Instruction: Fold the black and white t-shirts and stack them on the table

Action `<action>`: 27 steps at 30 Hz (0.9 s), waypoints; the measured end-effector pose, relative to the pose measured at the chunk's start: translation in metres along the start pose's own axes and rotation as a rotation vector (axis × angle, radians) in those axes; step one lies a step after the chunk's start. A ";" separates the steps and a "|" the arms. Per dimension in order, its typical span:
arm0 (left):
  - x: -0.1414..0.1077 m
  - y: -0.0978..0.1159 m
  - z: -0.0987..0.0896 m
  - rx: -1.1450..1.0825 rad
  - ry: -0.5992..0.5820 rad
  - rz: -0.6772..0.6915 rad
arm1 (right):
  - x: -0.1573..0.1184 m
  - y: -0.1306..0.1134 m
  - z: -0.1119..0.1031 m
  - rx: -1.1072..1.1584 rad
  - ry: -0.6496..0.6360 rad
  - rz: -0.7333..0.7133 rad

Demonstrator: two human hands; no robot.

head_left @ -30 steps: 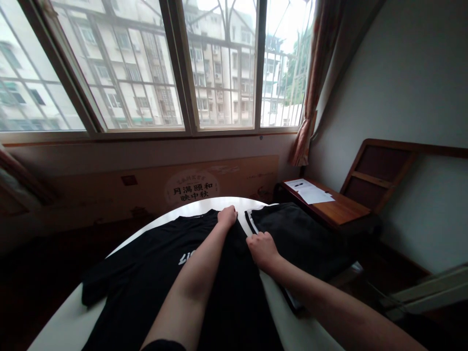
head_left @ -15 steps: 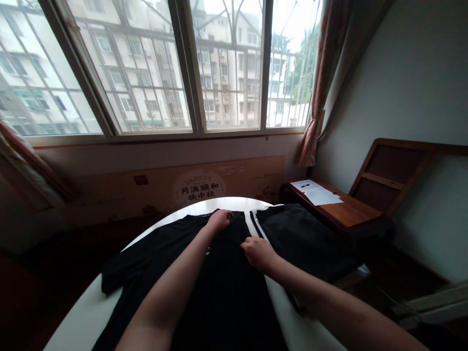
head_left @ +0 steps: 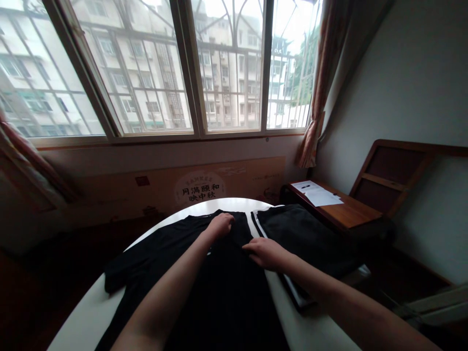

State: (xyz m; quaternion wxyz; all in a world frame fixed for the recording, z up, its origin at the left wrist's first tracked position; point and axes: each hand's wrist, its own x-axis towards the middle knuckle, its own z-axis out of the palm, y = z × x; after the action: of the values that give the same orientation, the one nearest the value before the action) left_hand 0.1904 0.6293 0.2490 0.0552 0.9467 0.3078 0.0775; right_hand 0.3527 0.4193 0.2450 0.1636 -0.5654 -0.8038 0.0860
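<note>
A black T-shirt (head_left: pixel 226 297) lies spread over a round white table (head_left: pixel 82 312), one short sleeve out to the left. Its right side runs straight, with no sleeve showing there. My left hand (head_left: pixel 221 225) is closed on the cloth near the shirt's far end, by the shoulder; its fingertips are partly hidden. Closer to me, my right hand (head_left: pixel 265 252) pinches the shirt along its right side. Just right of that hand sits a stack of folded dark clothes (head_left: pixel 303 231) with white edges showing on its left.
Beyond the table are a low wall with a printed banner (head_left: pixel 234 180) and a barred window (head_left: pixel 230 73). At right stands a brown wooden desk (head_left: pixel 360 214) bearing white papers (head_left: pixel 321 195) and a pen. Curtains (head_left: pixel 310 141) hang at both sides.
My right hand has shifted slightly right, its fingers a little straighter. My left hand has barely moved, sinking slightly lower in view. The shirt lies much as before.
</note>
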 end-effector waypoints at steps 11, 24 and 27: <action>0.037 0.044 0.060 -0.001 -0.054 -0.096 | -0.009 -0.006 0.036 -0.091 -0.138 0.163; -0.062 0.011 -0.037 0.051 0.325 -0.386 | -0.001 -0.034 0.019 -0.003 -0.069 0.206; -0.139 -0.054 -0.081 0.056 0.429 -0.660 | 0.027 -0.055 0.021 0.227 0.007 0.170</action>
State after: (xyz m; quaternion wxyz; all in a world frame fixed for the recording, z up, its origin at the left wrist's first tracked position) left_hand 0.0341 0.5953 0.3042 -0.0144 0.7604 0.6021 0.2431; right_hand 0.2880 0.4263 0.2476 0.2213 -0.6099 -0.7374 0.1878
